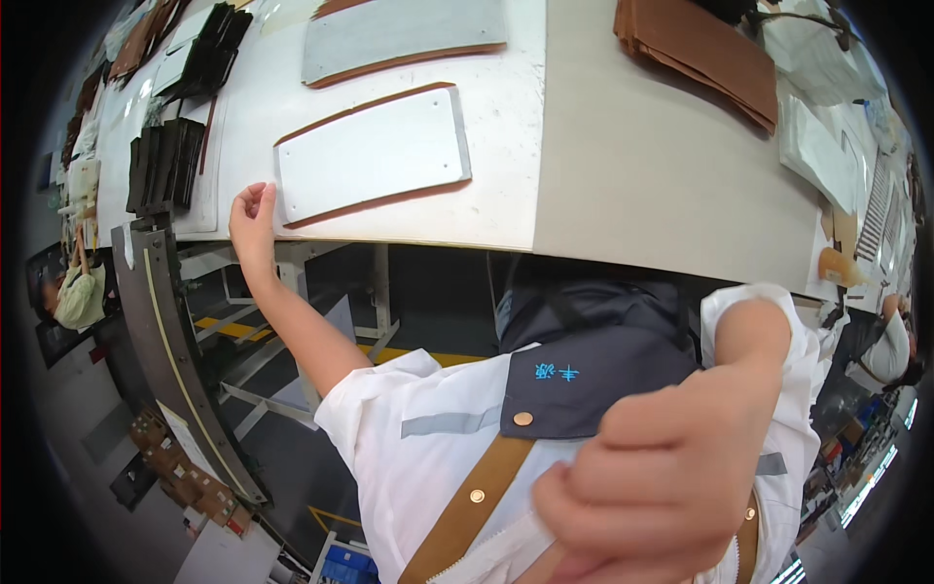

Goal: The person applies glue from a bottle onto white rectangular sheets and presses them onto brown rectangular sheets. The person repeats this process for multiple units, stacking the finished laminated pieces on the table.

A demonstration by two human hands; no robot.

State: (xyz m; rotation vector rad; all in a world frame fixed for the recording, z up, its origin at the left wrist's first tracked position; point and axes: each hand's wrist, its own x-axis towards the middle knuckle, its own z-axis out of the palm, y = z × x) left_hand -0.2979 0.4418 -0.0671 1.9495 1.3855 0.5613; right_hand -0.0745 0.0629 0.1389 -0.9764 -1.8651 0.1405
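The left hand's (252, 216) fingers (261, 192) are curled narrow, tips drawn in toward the palm, and rest at the near edge of the worktop (642, 165), just touching or just beside the lower left corner of a grey panel (375, 151); whether they pinch its edge I cannot tell. The panel lies flat on a white sheet (506, 127) near the worktop's front edge, with a brown strip showing along its top and bottom sides. A second panel (404, 37) of the same kind lies farther back on the same sheet.

The right hand (652, 487) is raised close under the camera, in front of the chest, fingers folded into a loose fist; it seems to hold nothing, though its inner side is hidden.

As I judge it, the step in hand is getting hold of the near panel by its corner. The next move calls for the fingertips to slip under that corner and lift it clear of the sheet without dragging the sheet along.

Black pieces (161, 165) stand stacked at the worktop's left edge, and a pile of brown pieces (700, 49) lies at the far right. Another person (78, 292) works at the far left.
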